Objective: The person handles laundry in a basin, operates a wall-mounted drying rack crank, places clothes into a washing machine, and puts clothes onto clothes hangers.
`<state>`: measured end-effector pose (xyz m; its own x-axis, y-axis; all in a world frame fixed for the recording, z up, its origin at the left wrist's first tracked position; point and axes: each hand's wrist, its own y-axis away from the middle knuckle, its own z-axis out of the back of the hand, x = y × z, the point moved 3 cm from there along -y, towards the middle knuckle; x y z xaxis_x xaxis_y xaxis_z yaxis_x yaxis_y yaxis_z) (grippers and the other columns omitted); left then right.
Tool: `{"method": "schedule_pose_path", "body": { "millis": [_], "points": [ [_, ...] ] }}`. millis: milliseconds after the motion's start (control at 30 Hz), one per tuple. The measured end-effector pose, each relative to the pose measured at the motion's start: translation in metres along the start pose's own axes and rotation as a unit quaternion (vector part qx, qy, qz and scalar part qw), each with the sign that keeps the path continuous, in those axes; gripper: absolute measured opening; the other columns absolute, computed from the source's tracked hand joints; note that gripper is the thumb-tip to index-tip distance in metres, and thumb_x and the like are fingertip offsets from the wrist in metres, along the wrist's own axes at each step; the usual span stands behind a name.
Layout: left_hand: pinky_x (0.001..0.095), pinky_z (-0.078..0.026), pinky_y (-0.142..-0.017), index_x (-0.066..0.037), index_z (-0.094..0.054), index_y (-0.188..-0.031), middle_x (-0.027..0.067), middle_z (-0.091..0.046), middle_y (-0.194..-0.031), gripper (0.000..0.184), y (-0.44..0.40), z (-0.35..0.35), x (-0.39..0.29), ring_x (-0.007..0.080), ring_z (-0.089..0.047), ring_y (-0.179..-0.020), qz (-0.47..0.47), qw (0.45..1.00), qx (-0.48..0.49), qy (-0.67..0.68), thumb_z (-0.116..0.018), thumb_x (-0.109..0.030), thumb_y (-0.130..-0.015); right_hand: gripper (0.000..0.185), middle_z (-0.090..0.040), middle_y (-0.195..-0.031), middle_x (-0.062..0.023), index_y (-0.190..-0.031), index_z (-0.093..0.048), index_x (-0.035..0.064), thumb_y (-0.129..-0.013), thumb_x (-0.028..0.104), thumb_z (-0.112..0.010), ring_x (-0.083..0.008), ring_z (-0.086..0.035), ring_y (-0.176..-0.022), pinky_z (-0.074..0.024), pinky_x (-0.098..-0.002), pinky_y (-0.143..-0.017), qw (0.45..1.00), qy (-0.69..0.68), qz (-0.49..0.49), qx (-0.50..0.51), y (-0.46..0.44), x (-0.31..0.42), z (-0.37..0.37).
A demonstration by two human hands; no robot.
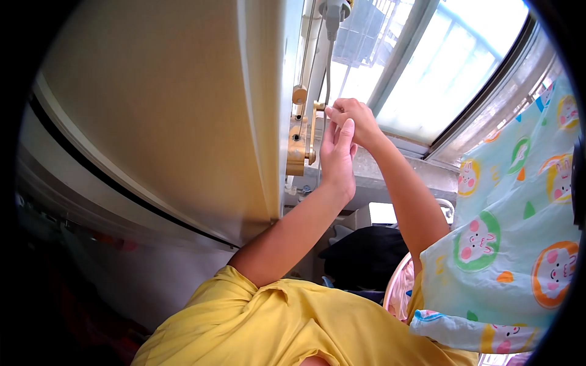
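Observation:
A gold hand-crank winder (297,149) is fixed to the narrow wall strip beside a large pale panel. Its crank arm (314,131) points up, with the handle at the upper end. My right hand (357,121) is closed at that handle, its fingertips partly hiding the grip. My left hand (339,155) is just below, fingers stretched upward and thumb apart, close to the crank arm and partly overlapped by the right hand. A grey cable (329,67) hangs from a plug (333,17) and passes behind my fingers. Thin wires run upward from the winder.
The large glossy panel (152,104) fills the left side. Ahead is a sliding window (452,67) above a grey sill (421,171). A rabbit-print cloth (506,238) hangs at right. Below are dark fabric (366,259), a white box (379,213) and a pink basket (390,287).

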<state>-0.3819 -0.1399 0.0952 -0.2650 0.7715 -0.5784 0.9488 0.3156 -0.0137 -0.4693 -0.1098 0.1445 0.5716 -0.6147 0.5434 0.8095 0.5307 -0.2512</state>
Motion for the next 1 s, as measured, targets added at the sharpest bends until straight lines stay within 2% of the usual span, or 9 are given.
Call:
{"method": "schedule_pose_path", "body": {
  "millis": [200, 433, 633, 700, 733, 767, 833, 1000],
  "points": [
    [0.0289, -0.034, -0.093, -0.012, -0.038, -0.13, -0.0011, -0.051, -0.113, 0.05, 0.026, -0.018, -0.024, 0.0095, -0.047, -0.106, -0.017, 0.998, 0.058, 0.001, -0.059, -0.032, -0.089, 0.035, -0.06, -0.067, -0.016, -0.07, -0.058, -0.0004, -0.084, 0.032, -0.055, -0.0332, -0.057, -0.066, -0.0449, -0.041, -0.065, 1.0, 0.008, 0.004, -0.013, 0.019, 0.038, 0.031],
    [0.034, -0.034, -0.094, -0.013, -0.034, -0.129, -0.0003, -0.05, -0.113, 0.052, 0.059, -0.024, -0.044, 0.0116, -0.047, -0.108, 0.024, 0.997, 0.068, 0.011, -0.061, -0.03, -0.087, 0.034, -0.06, -0.067, -0.0161, -0.07, -0.058, -0.0003, -0.084, 0.031, -0.055, -0.0327, -0.056, -0.065, -0.0447, -0.0407, -0.065, 0.999, 0.014, 0.01, -0.03, 0.049, 0.063, 0.044],
    [0.0362, -0.033, -0.096, -0.015, -0.03, -0.13, 0.0004, -0.045, -0.12, 0.056, 0.08, -0.019, -0.057, 0.0117, -0.044, -0.112, 0.068, 0.981, 0.182, 0.0, -0.063, -0.027, -0.086, 0.033, -0.059, -0.067, -0.0156, -0.071, -0.058, -0.0006, -0.083, 0.029, -0.055, -0.0333, -0.056, -0.066, -0.0447, -0.0403, -0.064, 1.0, 0.007, 0.004, -0.007, 0.081, 0.077, 0.048],
    [0.0362, -0.033, -0.096, -0.016, -0.029, -0.13, 0.0005, -0.044, -0.121, 0.056, 0.088, -0.013, -0.052, 0.0115, -0.044, -0.113, 0.091, 0.975, 0.202, -0.013, -0.063, -0.023, -0.085, 0.028, -0.053, -0.061, -0.0105, -0.072, -0.054, -0.0026, -0.081, 0.024, -0.057, -0.0195, -0.049, -0.055, -0.0419, -0.0331, -0.056, 0.998, -0.042, 0.051, -0.001, 0.094, 0.073, 0.046],
    [0.0362, -0.033, -0.096, -0.016, -0.029, -0.13, 0.0005, -0.044, -0.121, 0.056, 0.094, -0.01, -0.052, 0.0115, -0.044, -0.113, 0.092, 0.975, 0.202, -0.015, -0.063, -0.023, -0.085, 0.028, -0.052, -0.06, -0.0116, -0.072, -0.053, -0.0035, -0.081, 0.023, -0.057, -0.0194, -0.047, -0.055, -0.0411, -0.033, -0.055, 0.992, -0.009, 0.122, -0.006, 0.102, 0.077, 0.046],
    [0.0359, -0.034, -0.096, -0.017, -0.03, -0.129, 0.0005, -0.043, -0.122, 0.056, 0.1, -0.007, -0.052, 0.0117, -0.043, -0.114, 0.098, 0.975, 0.2, -0.021, -0.063, -0.022, -0.085, 0.028, -0.052, -0.06, -0.0116, -0.072, -0.053, -0.0035, -0.081, 0.023, -0.057, -0.0194, -0.047, -0.055, -0.0411, -0.033, -0.055, 0.993, -0.011, 0.12, -0.008, 0.109, 0.079, 0.045],
    [0.0357, -0.034, -0.096, -0.018, -0.03, -0.129, 0.0006, -0.043, -0.123, 0.055, 0.114, -0.002, -0.051, 0.012, -0.043, -0.115, 0.107, 0.974, 0.198, -0.029, -0.063, -0.021, -0.084, 0.027, -0.049, -0.06, -0.0124, -0.072, -0.052, -0.0039, -0.08, 0.022, -0.058, -0.02, -0.044, -0.055, -0.0403, -0.0338, -0.054, 0.997, -0.047, 0.045, 0.032, 0.122, 0.08, 0.043],
    [0.0365, -0.035, -0.097, -0.019, -0.031, -0.124, 0.0001, -0.042, -0.123, 0.052, 0.148, 0.007, -0.044, 0.0125, -0.042, -0.117, 0.157, 0.97, 0.18, -0.045, -0.063, -0.021, -0.083, 0.027, -0.054, -0.062, -0.0177, -0.073, -0.056, -0.0011, -0.079, 0.025, -0.06, -0.0349, -0.051, -0.058, -0.0406, -0.0382, -0.054, 0.995, -0.014, 0.055, 0.087, 0.151, 0.07, 0.024]
  ]
}}
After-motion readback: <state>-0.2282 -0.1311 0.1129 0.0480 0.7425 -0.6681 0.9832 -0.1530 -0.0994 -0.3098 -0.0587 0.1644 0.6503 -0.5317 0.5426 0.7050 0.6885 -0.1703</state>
